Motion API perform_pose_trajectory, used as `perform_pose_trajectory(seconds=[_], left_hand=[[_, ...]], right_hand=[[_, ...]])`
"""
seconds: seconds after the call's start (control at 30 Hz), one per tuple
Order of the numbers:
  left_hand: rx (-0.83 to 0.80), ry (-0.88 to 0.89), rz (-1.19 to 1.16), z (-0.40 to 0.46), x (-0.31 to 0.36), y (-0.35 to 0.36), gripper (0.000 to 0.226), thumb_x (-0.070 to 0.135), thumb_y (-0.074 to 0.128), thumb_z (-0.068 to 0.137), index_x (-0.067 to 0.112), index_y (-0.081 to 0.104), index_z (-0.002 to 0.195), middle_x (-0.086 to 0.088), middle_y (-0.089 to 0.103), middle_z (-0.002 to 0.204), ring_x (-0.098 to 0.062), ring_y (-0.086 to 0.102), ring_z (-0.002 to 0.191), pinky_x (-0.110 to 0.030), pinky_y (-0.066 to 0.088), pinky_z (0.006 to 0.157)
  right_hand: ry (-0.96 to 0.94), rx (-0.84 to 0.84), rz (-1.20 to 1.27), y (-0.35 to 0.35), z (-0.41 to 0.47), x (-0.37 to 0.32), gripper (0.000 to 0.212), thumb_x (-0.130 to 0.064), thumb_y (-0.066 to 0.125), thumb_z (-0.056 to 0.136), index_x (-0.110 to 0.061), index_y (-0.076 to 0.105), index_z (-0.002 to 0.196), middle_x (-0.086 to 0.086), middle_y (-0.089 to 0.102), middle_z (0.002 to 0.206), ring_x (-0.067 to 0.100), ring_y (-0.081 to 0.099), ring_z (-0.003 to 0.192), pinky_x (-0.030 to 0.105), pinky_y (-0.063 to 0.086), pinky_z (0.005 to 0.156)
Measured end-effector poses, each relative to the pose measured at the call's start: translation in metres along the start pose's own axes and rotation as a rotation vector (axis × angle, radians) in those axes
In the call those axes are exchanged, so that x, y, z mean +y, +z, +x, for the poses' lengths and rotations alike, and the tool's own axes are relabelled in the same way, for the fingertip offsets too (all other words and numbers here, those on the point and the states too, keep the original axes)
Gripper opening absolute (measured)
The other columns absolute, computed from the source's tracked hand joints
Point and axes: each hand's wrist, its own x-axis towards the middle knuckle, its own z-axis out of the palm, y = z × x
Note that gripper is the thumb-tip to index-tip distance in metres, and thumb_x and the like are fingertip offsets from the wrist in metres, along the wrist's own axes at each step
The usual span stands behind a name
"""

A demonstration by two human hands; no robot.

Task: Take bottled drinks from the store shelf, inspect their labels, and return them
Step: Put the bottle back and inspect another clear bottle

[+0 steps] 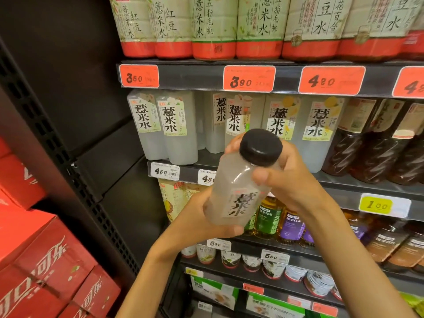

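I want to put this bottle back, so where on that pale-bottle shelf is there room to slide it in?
One gap shows on the shelf, between the second pale bottle and the set-back one. Rightward, pale and dark bottles stand packed. Both the left hand and right hand hold the bottle.

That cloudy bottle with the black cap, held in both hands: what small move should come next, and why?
Probably a slight turn of the bottle to bring its label square to view. The left hand cups its base, the right hand grips near the black cap, and the label sits tilted and partly turned away.
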Motion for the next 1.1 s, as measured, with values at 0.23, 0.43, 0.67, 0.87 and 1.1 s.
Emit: perform_pose_trajectory(seconds=[0.23, 0.43, 0.67, 0.87, 1.1], left_hand=[[-0.082, -0.051, -0.119, -0.007, -0.008, 0.015, 0.041, 0.021, 0.073, 0.071, 0.043, 0.066, 0.105, 0.011, 0.070, 0.111, -0.012, 0.065, 0.107, -0.022, 0.053, 0.082], [0.142, -0.093, -0.264, -0.004, -0.010, 0.010, 0.075, 0.067, 0.073, 0.063, 0.024, 0.059, 0.123, -0.001, 0.067, 0.120, -0.021, 0.063, 0.111, -0.036, 0.055, 0.088], [0.253, -0.164, -0.318, -0.003, -0.007, 0.022, 0.050, 0.071, 0.039, 0.081, 0.041, 0.066, 0.110, -0.002, 0.072, 0.107, -0.017, 0.069, 0.097, -0.023, 0.055, 0.072], [0.228, -0.266, -0.393, -0.003, -0.005, 0.038, 0.058, 0.059, 0.028, 0.090, 0.023, 0.062, 0.120, -0.009, 0.073, 0.102, -0.023, 0.070, 0.093, -0.036, 0.058, 0.076], [0.311, -0.171, -0.162, 0.014, 0.019, 0.044, 0.117, 0.090, 0.059, 0.028, 0.030, 0.048, 0.127, 0.007, 0.061, 0.115, -0.010, 0.063, 0.100, -0.023, 0.054, 0.080]], right_hand=[[0.231, -0.093, 0.363, -0.002, 0.011, 0.015, 0.065, -0.043, 0.080, 0.068, -0.007, 0.059, 0.117, 0.012, 0.065, 0.121, 0.033, 0.063, 0.111, 0.044, 0.051, 0.090], [0.249, 0.259, 0.324, -0.003, 0.017, 0.010, 0.048, -0.029, 0.063, 0.083, 0.001, 0.059, 0.121, 0.008, 0.073, 0.100, 0.020, 0.068, 0.095, 0.032, 0.055, 0.079], [0.292, 0.311, 0.555, -0.006, 0.017, 0.016, 0.069, -0.046, 0.074, 0.074, -0.009, 0.056, 0.128, 0.014, 0.063, 0.120, 0.030, 0.055, 0.121, 0.045, 0.044, 0.103], [0.236, 0.243, 0.677, -0.001, 0.016, 0.020, 0.065, -0.041, 0.090, 0.048, -0.012, 0.070, 0.103, 0.012, 0.070, 0.109, 0.029, 0.068, 0.097, 0.041, 0.056, 0.081], [0.203, 0.481, 0.288, -0.006, 0.016, 0.012, 0.015, -0.038, 0.067, 0.077, -0.026, 0.073, 0.084, -0.001, 0.071, 0.085, 0.016, 0.067, 0.084, 0.035, 0.056, 0.076]])
